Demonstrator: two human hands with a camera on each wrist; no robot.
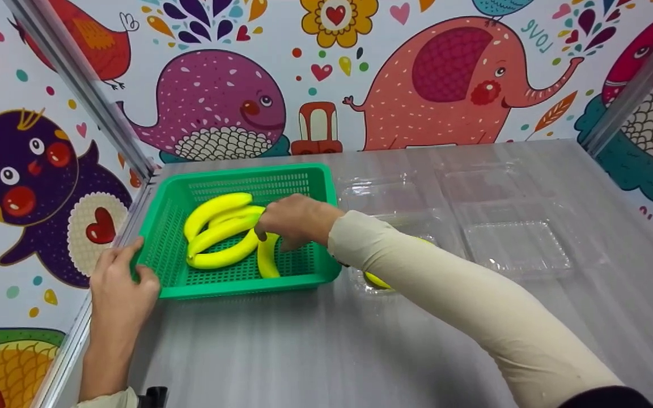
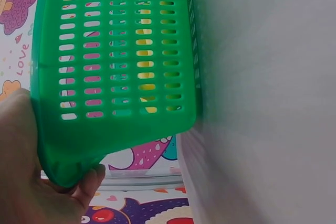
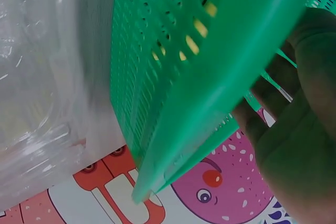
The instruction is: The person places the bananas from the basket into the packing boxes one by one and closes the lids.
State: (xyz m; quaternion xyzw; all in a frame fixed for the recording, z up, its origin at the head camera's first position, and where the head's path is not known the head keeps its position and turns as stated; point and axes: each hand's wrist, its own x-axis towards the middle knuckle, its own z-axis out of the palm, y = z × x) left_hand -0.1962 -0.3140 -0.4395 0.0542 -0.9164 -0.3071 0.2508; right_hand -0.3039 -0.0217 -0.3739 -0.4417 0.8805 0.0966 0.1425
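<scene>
Probably light, the bananas (image 1: 224,231) suit a mid-length pinch; left hand (image 1: 123,283) grips the basket (image 1: 247,287), while right hand (image 1: 298,220) hides its hold.

Smooth, slightly shiny finish on the worktop (image 1: 275,351). Near its far left corner, softly glossy plastic for the green basket (image 1: 247,287); smooth, satin skin on the bananas (image 1: 221,231) inside. Toward the right edge, thin, glossy clear plastic for the clamshell boxes (image 1: 519,246). Matt, creased cloth for the cream sleeve (image 1: 445,280).
</scene>
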